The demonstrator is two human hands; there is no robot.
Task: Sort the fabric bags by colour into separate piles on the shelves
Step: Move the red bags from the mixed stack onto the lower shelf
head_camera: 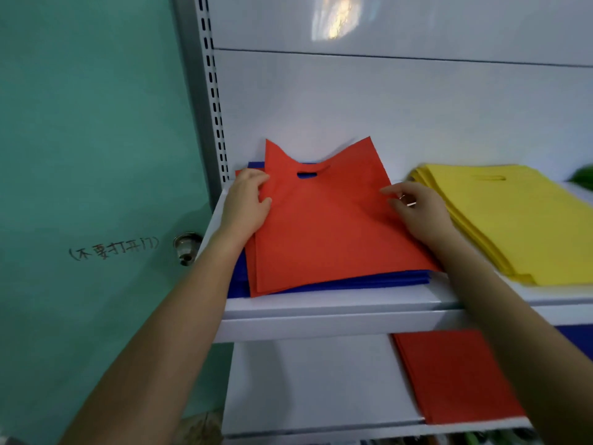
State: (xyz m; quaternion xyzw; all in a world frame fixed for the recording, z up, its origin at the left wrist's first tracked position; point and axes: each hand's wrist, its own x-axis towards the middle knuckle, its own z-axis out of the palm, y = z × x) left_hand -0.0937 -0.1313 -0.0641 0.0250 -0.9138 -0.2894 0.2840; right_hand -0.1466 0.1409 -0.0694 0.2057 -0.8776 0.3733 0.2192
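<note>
Pinches flat red fabric bag [327, 226] by side edges with left hand [245, 203], right hand [417, 210], fingers curled, likely to clear blue fabric stack [369, 281] beneath.

Both bare forearms are extended forward and upward from the lower corners of the frame. The left hand [245, 203] is curled around the left edge of a red bag [327, 226], thumb laid on top. The right hand [417, 213], a ring worn on one finger, is closed on the opposite edge, knuckles uppermost.
</note>
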